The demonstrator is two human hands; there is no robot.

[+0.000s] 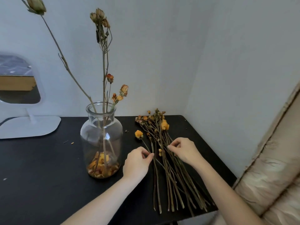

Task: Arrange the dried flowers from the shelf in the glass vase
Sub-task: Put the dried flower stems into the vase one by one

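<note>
Dried flowers (164,153) lying loose on a black desk (40,168) in a white-walled corner, glass vase (101,140) just left holding tall stems and petals, left hand (137,163) and right hand (185,151) fingers each pinching a stem, white mirror (17,80) far left, beige cushion (276,168) at right

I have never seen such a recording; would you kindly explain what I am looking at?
No machine here: a person wears a camera on the head, looking forward and down at their own bare hands. On the black table stands a glass vase holding a few tall dried flowers, with loose petals at its bottom. Right of it lies a bundle of dried flowers. The left hand pinches a yellow-headed stem at the bundle's left edge; the right hand pinches a stem within the bundle.
</note>
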